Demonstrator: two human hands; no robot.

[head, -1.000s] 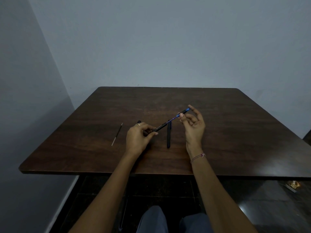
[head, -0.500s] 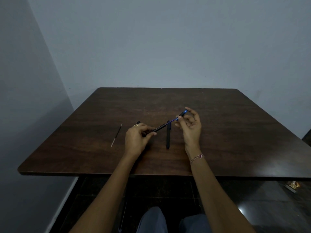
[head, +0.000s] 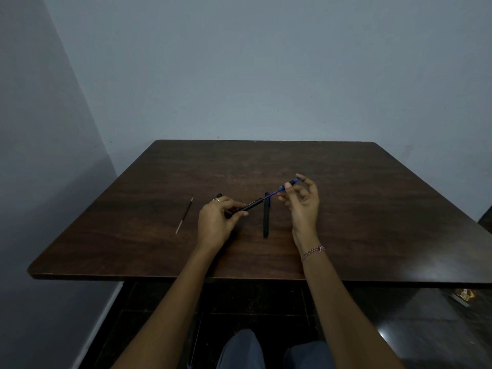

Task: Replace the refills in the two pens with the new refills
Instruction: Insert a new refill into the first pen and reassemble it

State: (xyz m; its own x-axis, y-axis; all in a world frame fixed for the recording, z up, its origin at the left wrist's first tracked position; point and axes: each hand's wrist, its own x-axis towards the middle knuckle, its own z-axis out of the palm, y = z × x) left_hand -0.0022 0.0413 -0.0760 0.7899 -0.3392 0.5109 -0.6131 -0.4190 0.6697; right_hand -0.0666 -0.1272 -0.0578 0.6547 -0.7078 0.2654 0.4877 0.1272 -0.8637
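My left hand [head: 217, 222] grips a black pen barrel [head: 251, 204] just above the dark wooden table [head: 372, 209]. A thin blue refill [head: 275, 194] sticks out of the barrel toward the upper right. My right hand [head: 303, 206] pinches the refill's blue far end [head: 291, 182] between thumb and forefinger. A second black pen [head: 266, 219] lies on the table between my hands, pointing away from me. A loose thin refill [head: 184, 214] lies on the table to the left of my left hand. A small black piece [head: 219, 195] shows just beyond my left hand.
Grey walls close in behind the table and on its left. The table's front edge [head: 186, 276] runs just above my knees. A small gold-coloured object [head: 464, 295] lies on the dark floor at the right.
My right hand first slid toward the barrel along the refill, then drew back out to the upper right. The left hand stayed almost still with the barrel.
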